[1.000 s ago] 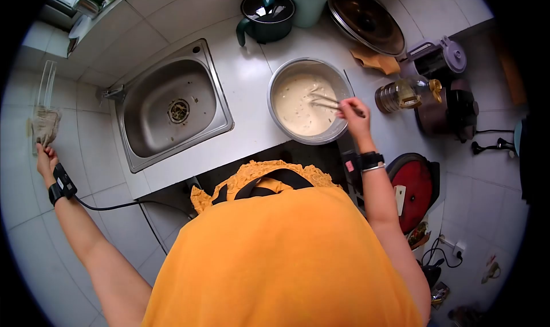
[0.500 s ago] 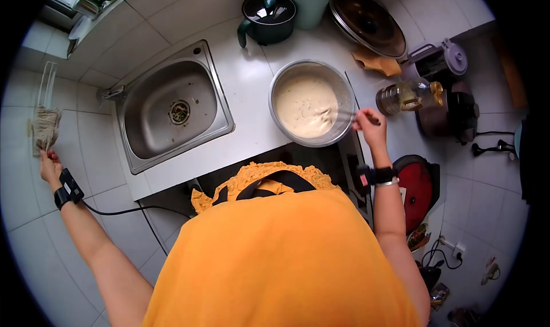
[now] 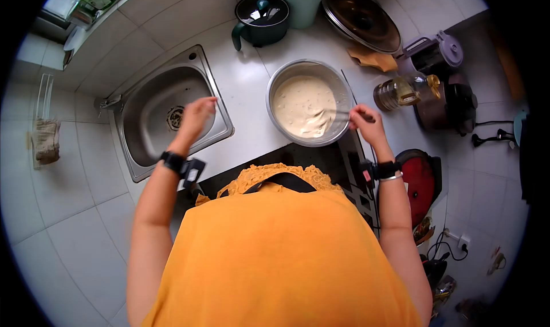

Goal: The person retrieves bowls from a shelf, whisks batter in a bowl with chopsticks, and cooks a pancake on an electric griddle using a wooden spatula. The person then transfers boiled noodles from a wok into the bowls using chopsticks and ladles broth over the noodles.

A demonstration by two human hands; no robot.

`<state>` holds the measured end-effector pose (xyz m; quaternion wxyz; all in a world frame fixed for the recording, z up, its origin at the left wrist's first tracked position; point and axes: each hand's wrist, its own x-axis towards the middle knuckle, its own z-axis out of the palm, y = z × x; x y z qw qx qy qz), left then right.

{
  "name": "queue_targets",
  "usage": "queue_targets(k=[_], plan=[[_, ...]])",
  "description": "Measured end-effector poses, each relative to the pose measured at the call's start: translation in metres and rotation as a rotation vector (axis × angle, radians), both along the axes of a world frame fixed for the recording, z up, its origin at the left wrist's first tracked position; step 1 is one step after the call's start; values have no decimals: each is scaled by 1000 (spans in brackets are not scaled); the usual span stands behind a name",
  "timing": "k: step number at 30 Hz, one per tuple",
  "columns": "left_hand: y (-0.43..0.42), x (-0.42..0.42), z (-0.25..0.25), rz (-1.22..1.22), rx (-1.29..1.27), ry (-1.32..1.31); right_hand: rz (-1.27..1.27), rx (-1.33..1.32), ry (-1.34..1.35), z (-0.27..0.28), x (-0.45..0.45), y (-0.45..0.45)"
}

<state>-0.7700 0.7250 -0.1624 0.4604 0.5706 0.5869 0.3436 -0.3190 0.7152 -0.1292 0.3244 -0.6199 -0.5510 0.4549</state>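
Observation:
My right hand (image 3: pixel 366 123) is closed around a thin, dark-ended stirring utensil (image 3: pixel 341 115). Its far end reaches into the pale, lumpy batter (image 3: pixel 303 103) at the bowl's right side; I cannot make out its exact kind. The steel mixing bowl (image 3: pixel 277 123) stands on the white counter. Over the sink (image 3: pixel 150 106), close to its right rim, is my left hand (image 3: pixel 196 118). It is blurred, with no object visible in it, and how far its fingers are spread is unclear. A grey cloth (image 3: pixel 47 141) hangs from a wall rack at the far left.
Behind the bowl stand a dark green pot (image 3: pixel 262 20), a pale green container (image 3: pixel 305 6) and a large lid (image 3: pixel 362 18). To the right are an oil bottle (image 3: pixel 401 93), a purple-lidded jug (image 3: pixel 447 51) and a dark appliance (image 3: pixel 450 106). A red round object (image 3: pixel 416 183) lies beside my right forearm.
My left hand has left the grey cloth on the wall rack and swung right, over the sink. My right hand stays at the bowl's edge with the utensil.

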Motion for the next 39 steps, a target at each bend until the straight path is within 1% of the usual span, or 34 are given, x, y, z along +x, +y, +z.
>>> queue_targets(k=[1, 2, 3, 4, 5, 6, 7, 9, 10, 11, 13, 14, 16, 17, 19, 20, 21, 23, 24, 25, 27, 28, 29, 31, 32, 33, 35, 36, 37, 39], plan=[[5, 20, -20, -25, -142, -46, -71, 110, -96, -7, 5, 9], [7, 40, -21, -70, -313, -79, -154, 192, 28, -10, -5, 16], [10, 58, -23, -77, -457, -172, -177, 264, 20, -16, -21, 22], [12, 74, -23, -82, -560, -267, -163, 319, 54, -21, -40, 23], [14, 87, -27, -63, -604, -336, -88, 334, 116, -40, -51, 23], [15, 99, -25, -36, -607, -363, -15, 331, 30, -31, -66, 14], [15, 109, -22, -12, -615, -391, 103, 326, 1, -18, -73, 5], [17, 119, -17, -30, -590, -392, 232, 221, -85, 6, -62, -8], [18, 123, -17, -39, -565, -393, 138, 98, -39, 15, -55, -12], [19, 126, -19, -36, -570, -402, 59, 152, -37, 11, -41, -11], [16, 129, -27, -66, -484, -375, 62, 369, -274, 27, -31, 1], [13, 131, -30, -61, -488, -378, 68, 363, -275, 25, -30, 8], [9, 134, -32, 14, -472, -426, 96, 501, -326, 21, -32, 21], [7, 134, -32, 22, -476, -428, 104, 496, -324, 18, -35, 22], [3, 133, -28, 20, -490, -451, 200, 437, -343, 12, -40, 23], [2, 133, -29, 22, -493, -452, 249, 456, -378, 8, -38, 22], [1, 133, -30, 25, -502, -446, 252, 456, -378, 10, -40, 21], [1, 135, -32, 36, -510, -448, 97, 462, -360, 17, -42, 19], [0, 136, -32, 51, -500, -466, 105, 511, -398, 25, -46, 20], [-1, 136, -32, 64, -490, -483, 106, 509, -398, 18, -48, 21], [-2, 136, -32, 63, -502, -490, 184, 433, -289, 5, -52, 25], [-1, 135, -31, 63, -512, -498, 249, 427, -347, 7, -52, 23], [0, 134, -30, 66, -509, -499, 252, 429, -347, 8, -52, 21], [-1, 135, -27, 69, -570, -473, 65, 330, -296, 8, -46, 16], [-1, 135, -28, 70, -571, -474, -14, 414, -329, -3, -41, 18], [-1, 136, -30, 69, -559, -472, -18, 411, -331, -14, -43, 20], [-3, 138, -31, 59, -550, -467, -231, 302, 78, -32, -58, 22], [-4, 137, -31, 58, -552, -471, -214, 270, 117, -33, -70, 21], [-3, 136, -31, 58, -553, -475, -129, 224, 256, -35, -79, 17], [-3, 137, -29, 77, -561, -486, -83, 45, 380, -27, -89, -3]])
